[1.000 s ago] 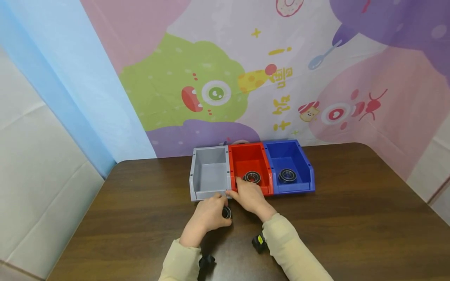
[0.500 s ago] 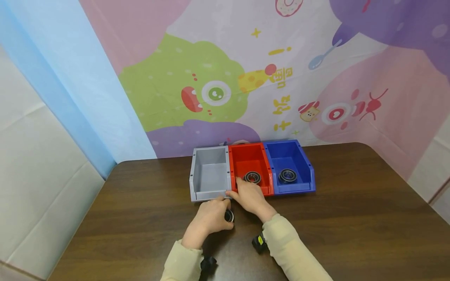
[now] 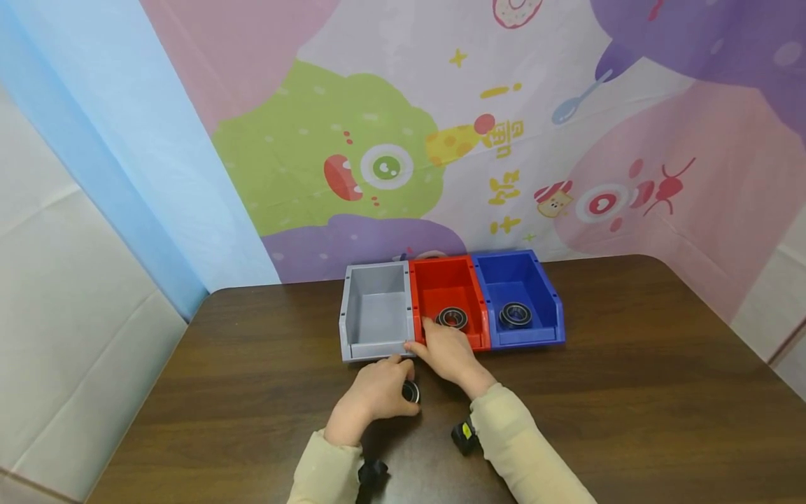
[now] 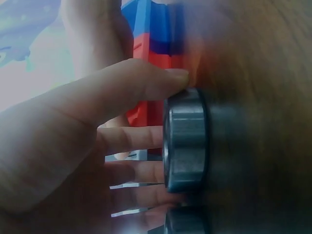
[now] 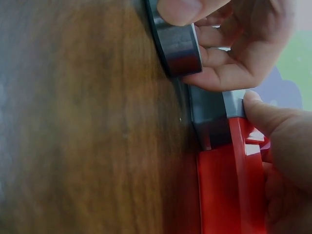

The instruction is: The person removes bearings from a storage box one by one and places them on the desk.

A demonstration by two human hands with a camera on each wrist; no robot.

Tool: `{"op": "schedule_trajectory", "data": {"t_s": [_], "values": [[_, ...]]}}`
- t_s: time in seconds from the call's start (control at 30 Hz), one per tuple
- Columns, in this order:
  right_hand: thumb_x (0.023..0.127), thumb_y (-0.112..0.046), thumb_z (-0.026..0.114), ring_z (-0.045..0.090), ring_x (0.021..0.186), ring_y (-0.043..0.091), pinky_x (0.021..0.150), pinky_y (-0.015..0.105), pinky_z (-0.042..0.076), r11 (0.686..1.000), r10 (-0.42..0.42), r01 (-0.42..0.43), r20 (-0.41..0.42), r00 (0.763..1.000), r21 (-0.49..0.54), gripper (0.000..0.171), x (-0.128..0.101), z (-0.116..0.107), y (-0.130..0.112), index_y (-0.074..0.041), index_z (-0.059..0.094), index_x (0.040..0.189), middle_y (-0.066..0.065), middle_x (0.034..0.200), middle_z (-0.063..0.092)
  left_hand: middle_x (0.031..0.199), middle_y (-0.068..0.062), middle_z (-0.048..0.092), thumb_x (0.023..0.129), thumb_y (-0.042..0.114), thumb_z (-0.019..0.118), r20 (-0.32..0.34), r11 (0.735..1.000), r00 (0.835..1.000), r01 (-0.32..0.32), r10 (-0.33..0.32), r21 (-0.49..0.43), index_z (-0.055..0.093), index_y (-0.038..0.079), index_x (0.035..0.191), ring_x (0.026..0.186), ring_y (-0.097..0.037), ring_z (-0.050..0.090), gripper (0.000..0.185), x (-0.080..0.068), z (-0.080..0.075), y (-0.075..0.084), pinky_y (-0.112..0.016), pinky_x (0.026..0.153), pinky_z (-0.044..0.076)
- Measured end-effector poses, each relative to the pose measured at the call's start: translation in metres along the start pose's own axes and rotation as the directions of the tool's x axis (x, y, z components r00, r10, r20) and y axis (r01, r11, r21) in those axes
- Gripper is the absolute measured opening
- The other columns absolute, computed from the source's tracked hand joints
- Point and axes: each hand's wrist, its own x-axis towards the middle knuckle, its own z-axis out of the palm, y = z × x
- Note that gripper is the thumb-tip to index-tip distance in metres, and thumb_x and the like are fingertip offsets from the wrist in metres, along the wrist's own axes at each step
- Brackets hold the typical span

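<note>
My left hand (image 3: 378, 392) is over the table just in front of the grey bin (image 3: 348, 350). Its thumb and fingers grip a ball bearing (image 4: 186, 141) by the outer rim, and the bearing lies close over the wood. Part of a second dark ring (image 4: 187, 220) shows beyond it in the left wrist view. My right hand (image 3: 448, 352) holds the front of the red bin (image 5: 219, 192), thumb at the grey bin's corner and fingers inside the red one, partly hidden by the lip. Inside the red bin is another bearing (image 3: 452, 318), just past those fingers.
A blue bin (image 3: 554, 308) adjoins the red one on the right and holds a bearing (image 3: 515, 316). The bins stand in a row at the back of the brown table (image 3: 264, 392), against a cartoon-printed cloth (image 3: 302, 154). Black wrist cameras hang under both sleeves.
My left hand has shifted slightly right and towards me, with the bearing moving along between its fingers. The right hand and the bins stay in place.
</note>
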Motion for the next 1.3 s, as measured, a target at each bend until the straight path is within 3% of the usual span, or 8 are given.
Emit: {"op": "schedule_trajectory", "data": {"t_s": [0.2,0.33,0.47,0.53,0.77,0.97,1.13,1.3], "values": [[0.084,-0.046,0.057,0.06,0.066,0.022,0.054,0.034,0.047,1.0,-0.014,0.014,-0.013,1.0,0.004,0.052,0.0,0.0,0.0,-0.003,0.052,0.112,0.009,0.083,0.064,0.091,0.0,0.057,0.067,0.042,0.073,0.052,0.997,0.998,0.035,-0.031,-0.067,0.058,0.015,0.091,0.083,-0.019,0.057,0.04,0.0,-0.004,-0.004,-0.035,0.072,0.046],[0.084,-0.044,0.058,0.061,0.068,0.023,0.055,0.034,0.048,1.0,-0.028,0.028,-0.02,0.999,-0.003,0.048,0.0,0.001,0.0,-0.004,0.053,0.109,0.01,0.083,0.064,0.078,0.003,0.058,0.076,0.028,0.066,-0.095,0.995,0.995,0.015,-0.025,-0.097,0.06,0.014,0.082,0.069,-0.013,0.055,0.016,0.002,-0.007,-0.007,-0.03,0.061,0.044],[0.085,-0.041,0.059,0.062,0.07,0.025,0.057,0.036,0.049,0.998,-0.049,0.047,-0.039,0.998,-0.037,0.045,0.0,0.001,0.0,-0.003,0.054,0.108,0.011,0.083,0.064,0.074,0.003,0.057,0.082,0.02,0.061,-0.354,0.991,0.934,0.009,-0.057,-0.136,0.06,0.015,0.081,0.061,-0.01,0.05,0.006,0.01,-0.006,-0.009,-0.025,0.054,0.041],[0.085,-0.038,0.059,0.063,0.072,0.025,0.059,0.037,0.049,0.997,-0.065,0.063,-0.043,0.997,-0.044,0.047,0.0,0.001,0.0,-0.002,0.054,0.113,0.012,0.087,0.064,0.078,0.001,0.057,0.083,0.022,0.062,-0.423,0.984,0.901,0.019,-0.094,-0.179,0.06,0.013,0.084,0.064,-0.011,0.05,0.009,0.015,-0.004,-0.011,-0.026,0.056,0.041],[0.087,-0.029,0.058,0.061,0.096,0.031,0.084,0.043,0.046,0.997,-0.067,0.067,-0.002,0.998,-0.024,0.056,-0.001,-0.001,0.0,0.006,0.044,0.129,0.018,0.116,0.059,0.068,0.001,0.048,0.082,0.027,0.065,-0.48,0.961,0.864,0.019,-0.154,-0.275,0.059,0.012,0.079,0.066,-0.015,0.044,0.017,0.031,0.009,-0.019,-0.029,0.064,0.035],[0.086,-0.027,0.06,0.052,0.11,0.036,0.093,0.046,0.041,0.992,-0.08,0.078,0.012,0.997,0.1,0.056,0.0,0.0,0.001,0.007,0.044,0.128,0.022,0.133,0.041,0.067,-0.001,0.047,0.08,0.027,0.065,-0.454,0.957,0.877,0.02,-0.155,-0.29,0.058,0.012,0.073,0.068,-0.017,0.044,0.017,0.04,0.011,-0.031,-0.032,0.066,0.033],[0.083,-0.017,0.059,0.053,0.106,0.032,0.091,0.044,0.042,0.964,-0.043,0.05,-0.03,0.999,0.261,0.049,0.005,-0.011,0.007,0.006,0.048,0.125,0.021,0.123,0.05,0.068,0.001,0.048,0.081,0.026,0.063,-0.384,0.95,0.915,-0.001,-0.125,-0.312,0.057,0.013,0.073,0.067,-0.014,0.043,0.017,0.039,0.01,-0.036,-0.032,0.069,0.033],[0.083,-0.013,0.058,0.053,0.105,0.031,0.091,0.044,0.041,0.981,0.082,-0.048,-0.174,0.981,0.189,0.039,0.016,-0.018,0.016,-0.001,0.055,0.12,0.016,0.119,0.055,0.069,0.002,0.048,0.082,0.029,0.063,-0.327,0.946,0.94,-0.019,-0.094,-0.324,0.058,0.013,0.077,0.07,-0.013,0.044,0.017,0.04,0.007,-0.037,-0.035,0.074,0.033]]}}
